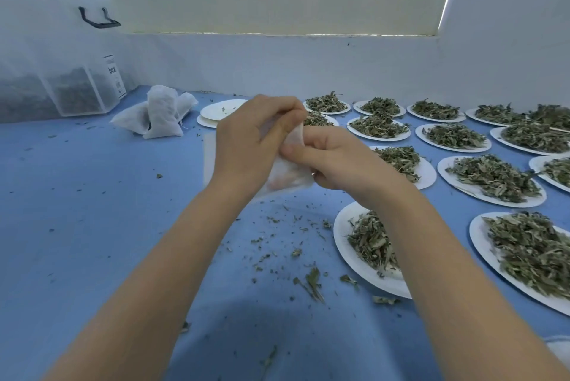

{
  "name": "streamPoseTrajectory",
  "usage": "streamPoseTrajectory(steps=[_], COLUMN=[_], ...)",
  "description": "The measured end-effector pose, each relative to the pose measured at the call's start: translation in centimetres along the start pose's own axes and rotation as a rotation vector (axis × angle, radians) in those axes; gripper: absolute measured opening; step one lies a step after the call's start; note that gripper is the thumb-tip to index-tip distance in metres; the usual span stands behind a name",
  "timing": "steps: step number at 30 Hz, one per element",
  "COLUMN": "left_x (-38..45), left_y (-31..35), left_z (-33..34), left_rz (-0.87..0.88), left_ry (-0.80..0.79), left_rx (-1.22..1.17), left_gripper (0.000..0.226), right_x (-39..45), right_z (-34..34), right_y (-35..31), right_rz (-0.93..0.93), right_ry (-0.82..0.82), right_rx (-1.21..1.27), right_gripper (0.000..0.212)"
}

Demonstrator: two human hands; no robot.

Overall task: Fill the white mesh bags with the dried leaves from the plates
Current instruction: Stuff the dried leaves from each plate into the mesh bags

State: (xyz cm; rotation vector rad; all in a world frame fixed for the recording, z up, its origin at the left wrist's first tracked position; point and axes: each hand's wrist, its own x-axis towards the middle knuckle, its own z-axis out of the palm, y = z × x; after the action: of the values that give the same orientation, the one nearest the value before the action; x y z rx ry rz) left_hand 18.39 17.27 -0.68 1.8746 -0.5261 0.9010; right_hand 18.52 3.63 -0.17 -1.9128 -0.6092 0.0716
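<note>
Both hands meet above the blue table [92, 195], working one white mesh bag [287, 171]. Left hand [246, 140]: fingers curled, thumb and fingertips pinching the bag's upper edge. Right hand [336, 161]: fingers curled, thumb pressed along the bag's right side, pinching the fabric there. The bag hangs between the two hands, off the table, limp and see-through; whether any leaves are inside I cannot tell.

Just under the right forearm: a white plate [345, 242] with a heap of dried leaves [370, 242], partly hidden by the arm. Loose crumbs and leaf bits [313, 283] are scattered on the table in front of it, below the hands.

To the right and behind: many more plates [490, 177] in rows, each heaped with dried leaves, running to the right edge of view. Behind the left hand, a stack of plates [220, 109] with only a few crumbs on top.

Far left of that stack: several filled bags [162, 114] grouped together, one standing upright, the others lying beside it. Further left, against the white wall [277, 66], a clear plastic box [83, 87] with a dark handle [98, 19] on top, leaves visible at the bottom.
</note>
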Motion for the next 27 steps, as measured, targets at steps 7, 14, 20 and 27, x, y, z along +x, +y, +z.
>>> streamPoseTrajectory(steps=[7,14,20,27], left_x=[-0.8,-2.6,-3.2,-3.3], left_y=[-0.5,-1.4,-1.5,-0.9], left_z=[-2.0,-0.8,-0.4,1.3], left_rz=[0.161,0.248,0.118,-0.027], left_ry=[-0.283,-0.450,-0.302,-0.288], left_rx=[0.440,0.644,0.624,0.506], left_gripper=[0.051,0.093,0.045,0.042], right_x=[0.4,0.1,0.5,-2.0], right_z=[0.2,-0.5,-1.0,-5.1], right_y=[0.5,0.4,-2.1,-4.5], right_rz=[0.125,0.168,0.281,0.352], right_ry=[-0.014,-0.282,-0.285,-0.041], right_rx=[0.386,0.756,0.453,0.079], right_gripper=[0.020,0.024,0.023,0.025])
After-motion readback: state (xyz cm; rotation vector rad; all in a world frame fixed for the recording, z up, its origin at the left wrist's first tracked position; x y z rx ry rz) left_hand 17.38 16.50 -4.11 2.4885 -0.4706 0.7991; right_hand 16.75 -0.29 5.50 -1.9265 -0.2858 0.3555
